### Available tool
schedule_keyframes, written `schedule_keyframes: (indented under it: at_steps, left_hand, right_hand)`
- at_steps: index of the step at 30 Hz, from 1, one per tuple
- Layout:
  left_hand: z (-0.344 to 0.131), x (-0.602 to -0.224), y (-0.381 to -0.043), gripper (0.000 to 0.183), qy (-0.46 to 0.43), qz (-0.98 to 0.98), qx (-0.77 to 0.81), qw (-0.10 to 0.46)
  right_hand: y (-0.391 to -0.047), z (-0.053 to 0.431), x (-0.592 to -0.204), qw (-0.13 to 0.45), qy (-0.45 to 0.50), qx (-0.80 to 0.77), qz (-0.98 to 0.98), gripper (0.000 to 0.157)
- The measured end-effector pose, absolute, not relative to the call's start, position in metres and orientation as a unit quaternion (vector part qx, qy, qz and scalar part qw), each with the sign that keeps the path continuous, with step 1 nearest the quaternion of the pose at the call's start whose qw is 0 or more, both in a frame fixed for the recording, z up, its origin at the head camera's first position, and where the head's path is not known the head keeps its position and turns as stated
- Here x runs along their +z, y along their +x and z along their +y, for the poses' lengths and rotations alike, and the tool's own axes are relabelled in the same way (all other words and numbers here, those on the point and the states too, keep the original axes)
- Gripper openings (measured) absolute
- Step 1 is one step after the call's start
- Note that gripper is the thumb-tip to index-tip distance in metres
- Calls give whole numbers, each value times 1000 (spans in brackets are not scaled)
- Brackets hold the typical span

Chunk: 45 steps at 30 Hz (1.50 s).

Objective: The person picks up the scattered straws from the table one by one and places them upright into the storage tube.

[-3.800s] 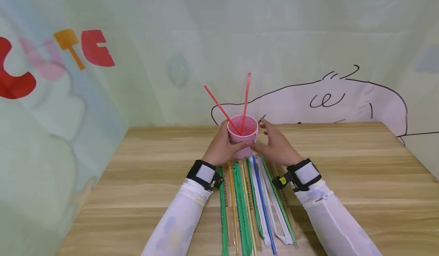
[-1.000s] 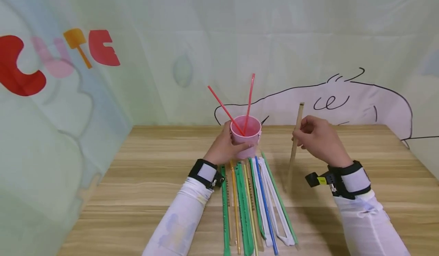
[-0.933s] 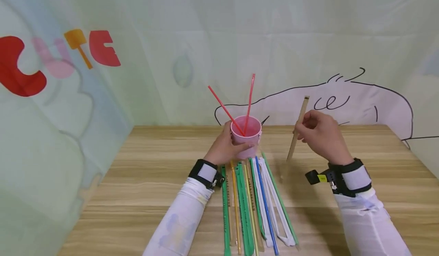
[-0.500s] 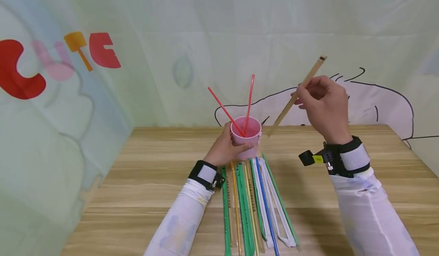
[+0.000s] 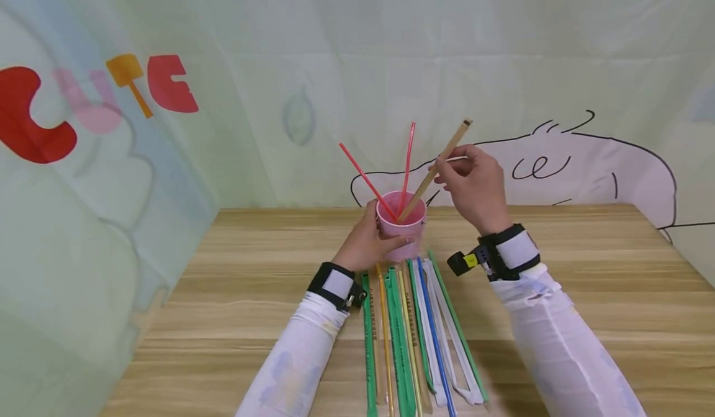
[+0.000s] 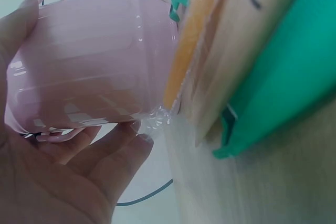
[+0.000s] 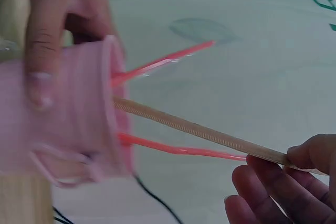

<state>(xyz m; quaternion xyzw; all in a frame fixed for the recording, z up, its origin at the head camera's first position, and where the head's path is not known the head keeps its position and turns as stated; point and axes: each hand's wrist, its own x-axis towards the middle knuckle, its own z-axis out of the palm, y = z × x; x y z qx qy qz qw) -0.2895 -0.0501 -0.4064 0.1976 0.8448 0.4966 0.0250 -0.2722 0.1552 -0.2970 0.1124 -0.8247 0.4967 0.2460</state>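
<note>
In the head view my left hand [image 5: 362,243] grips the side of a small pink bucket [image 5: 403,248], which stands on the table. Two red straws, one leaning left [image 5: 363,175] and one nearly upright [image 5: 409,159], rise from it. My right hand [image 5: 477,187] pinches a straw in a tan paper wrapper [image 5: 420,192] between thumb and fingers. This straw slants down to the left, its lower end inside the bucket's mouth; the right wrist view shows the wrapper [image 7: 194,129] between the red straws. Left thumb and fingers wrap around the bucket wall [image 6: 89,51] in the left wrist view.
A row of straws lies in front of the bucket on the wooden table [image 5: 251,280]: green-wrapped ones [image 5: 398,336], a blue one [image 5: 434,327], an orange one [image 5: 385,318], plus tan and white wrappers. A printed cloth backdrop [image 5: 251,125] stands behind.
My right hand has left the bucket, picked up the tan-wrapped straw, raised it, and brought it left and down into the bucket's mouth. My left hand stays on the bucket.
</note>
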Motion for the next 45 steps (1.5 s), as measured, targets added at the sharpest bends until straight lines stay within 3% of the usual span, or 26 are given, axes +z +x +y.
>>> schedule_keyframes:
  at_steps: [9,16,31,41,45]
  left_hand:
    - [-48,-404,-287,92,200,847,492,22]
    - [-46,-400,-286,93,196,851,487,22]
    - [-46,-401,-285,95,190,852,487,25]
    - [-45,-404,-286,96,196,840,505,31]
    - [-46,-403,-287,95,197,843,500,28]
  right_hand:
    - [-278,146,-328,120,91,424,-893,37]
    - [-276,157,-331,115,85,411,-901,41]
    - [-259,172,-342,57,56,462,-883,90]
    - [-260,166,-353,20,84,470,-878,103]
    - [-262,158,-358,10,117,478,-870,102]
